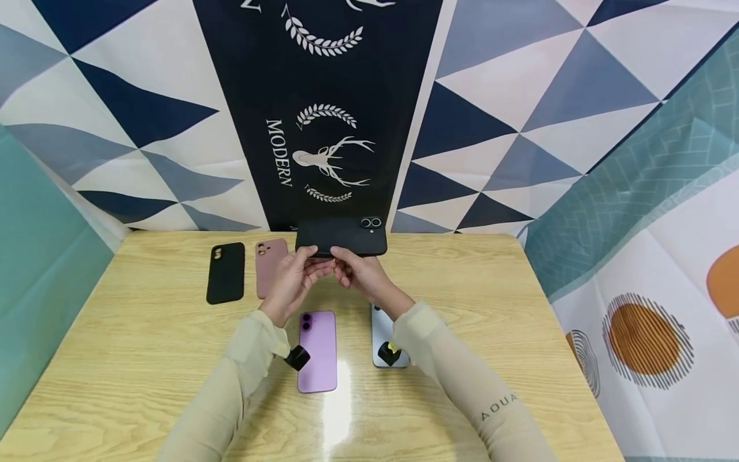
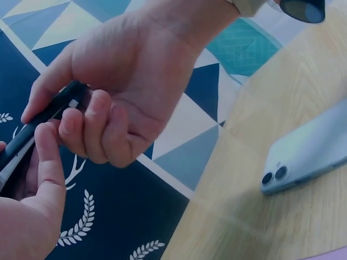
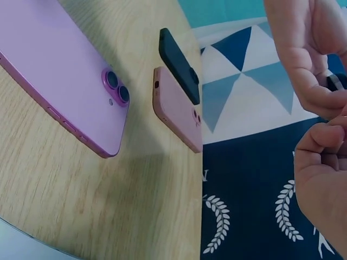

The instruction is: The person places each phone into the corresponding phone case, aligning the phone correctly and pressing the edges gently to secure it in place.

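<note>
Head view, and both hands are on the same thing: a black-backed phone (image 1: 340, 237), held crosswise at the far edge of the wooden table (image 1: 462, 308), its two lenses at the upper right. Left hand (image 1: 291, 279), thumb pressed to the near long edge, fingers curled below: a pinching grip. Right hand (image 1: 364, 274) mirrors it, thumb on that same edge, the two hands side by side. Over to the left wrist view, and a silvery strip shows along the phone's dark edge, right-hand fingers folded in close beside it.

Down on the table, there's a black case (image 1: 226, 273) at left, a pink case (image 1: 270, 266) just beside it, partly behind the left hand. Nearer the person lies a purple phone (image 1: 319, 366), lenses up; to its right, a light blue phone (image 1: 381, 330), partly covered by the right forearm.
</note>
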{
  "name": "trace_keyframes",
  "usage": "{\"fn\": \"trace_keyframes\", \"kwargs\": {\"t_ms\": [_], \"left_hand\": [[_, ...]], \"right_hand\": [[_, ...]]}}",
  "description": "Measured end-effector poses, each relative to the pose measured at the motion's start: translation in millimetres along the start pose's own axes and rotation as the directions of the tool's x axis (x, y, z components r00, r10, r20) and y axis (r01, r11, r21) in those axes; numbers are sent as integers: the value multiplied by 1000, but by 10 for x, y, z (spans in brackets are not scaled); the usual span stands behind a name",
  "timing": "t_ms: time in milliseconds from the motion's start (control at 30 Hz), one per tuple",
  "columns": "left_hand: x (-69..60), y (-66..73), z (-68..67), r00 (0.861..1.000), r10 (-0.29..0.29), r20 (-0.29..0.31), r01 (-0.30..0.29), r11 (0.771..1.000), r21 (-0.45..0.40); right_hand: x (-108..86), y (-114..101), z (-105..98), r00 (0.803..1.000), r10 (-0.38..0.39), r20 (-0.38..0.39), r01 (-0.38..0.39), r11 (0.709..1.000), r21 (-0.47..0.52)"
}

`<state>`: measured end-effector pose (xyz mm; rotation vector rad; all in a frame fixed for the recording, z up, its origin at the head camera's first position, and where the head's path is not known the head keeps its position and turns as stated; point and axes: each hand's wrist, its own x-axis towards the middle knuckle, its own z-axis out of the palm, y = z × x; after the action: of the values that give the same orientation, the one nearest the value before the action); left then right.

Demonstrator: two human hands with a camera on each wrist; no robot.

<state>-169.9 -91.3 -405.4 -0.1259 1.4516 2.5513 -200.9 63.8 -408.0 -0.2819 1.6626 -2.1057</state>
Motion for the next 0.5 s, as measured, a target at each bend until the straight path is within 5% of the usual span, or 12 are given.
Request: {"fn": "trace_keyframes", "kwargs": {"t_ms": [233,500], "left_hand": [[7,1,-43,996,-63,62,55,992,110],[6,40,-97,993,-85,83,53,944,325]], "right_hand": [[2,-22,-59,1000,4,-22,-3,998,61],[-10,-47,-119,999,5,-46,-1,996,89]]}}
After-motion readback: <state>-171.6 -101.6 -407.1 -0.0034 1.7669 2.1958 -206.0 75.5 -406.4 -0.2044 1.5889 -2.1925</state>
